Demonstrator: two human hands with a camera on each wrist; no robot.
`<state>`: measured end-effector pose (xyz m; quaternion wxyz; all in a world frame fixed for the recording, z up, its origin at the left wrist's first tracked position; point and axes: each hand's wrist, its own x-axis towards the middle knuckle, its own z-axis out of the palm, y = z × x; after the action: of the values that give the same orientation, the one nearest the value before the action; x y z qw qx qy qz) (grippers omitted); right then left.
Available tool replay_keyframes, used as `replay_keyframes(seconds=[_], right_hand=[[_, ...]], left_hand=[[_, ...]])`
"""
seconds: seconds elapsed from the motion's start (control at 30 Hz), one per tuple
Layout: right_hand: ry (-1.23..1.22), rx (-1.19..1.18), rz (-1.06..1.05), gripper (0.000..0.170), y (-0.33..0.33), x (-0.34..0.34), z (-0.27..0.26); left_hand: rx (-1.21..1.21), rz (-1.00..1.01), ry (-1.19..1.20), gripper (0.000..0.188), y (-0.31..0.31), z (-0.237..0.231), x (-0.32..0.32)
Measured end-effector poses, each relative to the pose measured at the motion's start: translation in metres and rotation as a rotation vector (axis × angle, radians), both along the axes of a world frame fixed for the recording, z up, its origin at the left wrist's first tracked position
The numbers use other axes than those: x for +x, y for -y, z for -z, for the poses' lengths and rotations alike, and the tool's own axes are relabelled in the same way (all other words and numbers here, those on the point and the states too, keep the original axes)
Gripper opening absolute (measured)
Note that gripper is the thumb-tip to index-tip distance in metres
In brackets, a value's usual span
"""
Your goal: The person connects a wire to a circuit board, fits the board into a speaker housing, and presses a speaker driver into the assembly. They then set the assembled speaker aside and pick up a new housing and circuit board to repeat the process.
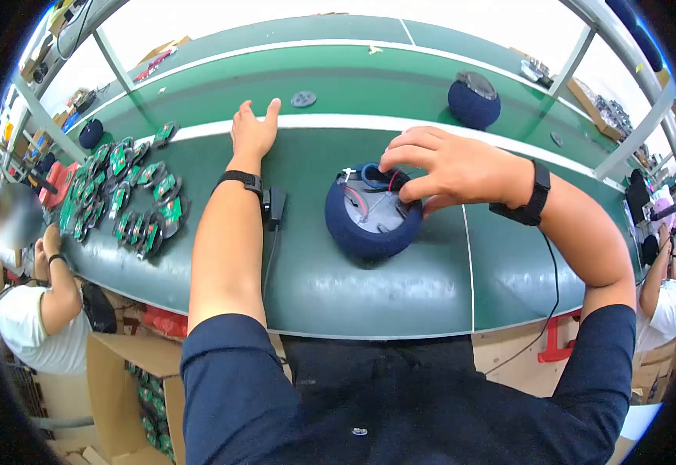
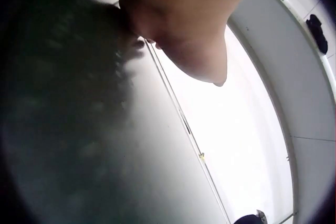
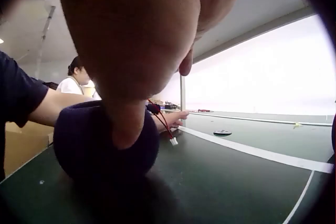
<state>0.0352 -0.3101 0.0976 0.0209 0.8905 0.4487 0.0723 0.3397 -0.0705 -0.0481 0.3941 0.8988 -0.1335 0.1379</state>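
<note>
A round navy fabric-covered housing (image 1: 373, 244) sits on the green work surface, its open top showing a grey interior. Red and black wires with a white plug (image 3: 174, 141) come out of it. My right hand (image 1: 462, 170) grips the housing at its right rim, fingers curved over the top and thumb against the outer wall. Farther left, my left hand (image 1: 253, 138) reaches out by the white strip, thumb and fingers spread, holding nothing. Beyond that hand lies a flat grey disc (image 1: 303, 98). Dark blur fills much of the left wrist view.
Several green circuit boards (image 1: 121, 186) on dark round bases are heaped at left. Another navy housing (image 1: 474, 105) stands at the back right, a smaller-looking one (image 1: 91, 133) far left. A cardboard box (image 1: 109, 387) holds more boards below. People sit on both sides; metal posts frame the bench.
</note>
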Motion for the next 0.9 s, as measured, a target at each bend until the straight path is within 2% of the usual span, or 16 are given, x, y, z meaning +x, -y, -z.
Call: replay_keyframes(seconds=[0.03,0.1,0.17,0.23,0.3,0.33,0.37,0.43,0.47,0.53,0.57,0.63,0.7,0.77,0.83,0.9], right_hand=[[-0.013,0.016,-0.006,0.04,0.001,-0.005,0.004],[0.213,-0.026,-0.058,0.041,0.009,-0.007,0.008],[0.117,0.099,0.033,0.031,0.006,-0.013,0.015],[0.01,0.295,0.03,0.029,-0.007,-0.016,0.021],[-0.115,0.321,0.196,0.02,-0.028,-0.026,0.026],[-0.126,0.281,0.287,0.023,-0.044,-0.028,0.025],[-0.126,0.295,0.258,0.023,-0.056,-0.029,0.021],[-0.232,0.287,0.487,0.031,-0.08,-0.028,0.015],[-0.133,0.32,0.409,0.038,-0.081,-0.02,0.023],[-0.209,0.329,0.383,0.032,-0.088,-0.009,0.026],[-0.276,0.315,0.363,0.031,-0.089,-0.004,0.024],[-0.294,0.326,0.306,0.027,-0.086,0.005,0.029],[-0.313,0.322,0.26,0.024,-0.08,0.008,0.029],[-0.355,0.272,0.174,0.019,-0.075,0.006,0.02],[-0.378,0.253,0.161,0.017,-0.072,0.0,0.014],[-0.386,0.347,0.112,0.017,-0.065,-0.005,0.014]], left_hand=[[0.016,-0.006,-0.013,0.093,-0.005,0.001,-0.013],[-0.038,0.018,-0.021,0.093,-0.014,-0.001,-0.036],[-0.057,0.035,-0.05,0.091,-0.026,-0.004,-0.065],[-0.093,0.091,-0.052,0.088,-0.039,-0.002,-0.086],[-0.077,0.15,-0.054,0.085,-0.051,0.0,-0.105],[-0.07,0.176,-0.061,0.084,-0.055,0.003,-0.114],[-0.06,0.191,-0.07,0.083,-0.06,0.007,-0.124],[-0.119,0.196,-0.186,0.08,-0.07,0.005,-0.161],[-0.129,0.233,-0.207,0.076,-0.079,0.004,-0.181],[-0.135,0.273,-0.27,0.064,-0.094,-0.012,-0.226],[-0.138,0.244,-0.197,0.06,-0.105,-0.006,-0.233],[0.016,0.145,0.042,0.054,-0.135,-0.007,-0.242],[0.172,-0.037,0.356,0.048,-0.176,-0.004,-0.219],[0.244,-0.287,0.392,0.048,-0.219,-0.009,-0.191],[0.264,-0.569,0.271,0.057,-0.261,-0.005,-0.155],[0.275,-0.635,-0.003,0.07,-0.304,0.003,-0.113]])
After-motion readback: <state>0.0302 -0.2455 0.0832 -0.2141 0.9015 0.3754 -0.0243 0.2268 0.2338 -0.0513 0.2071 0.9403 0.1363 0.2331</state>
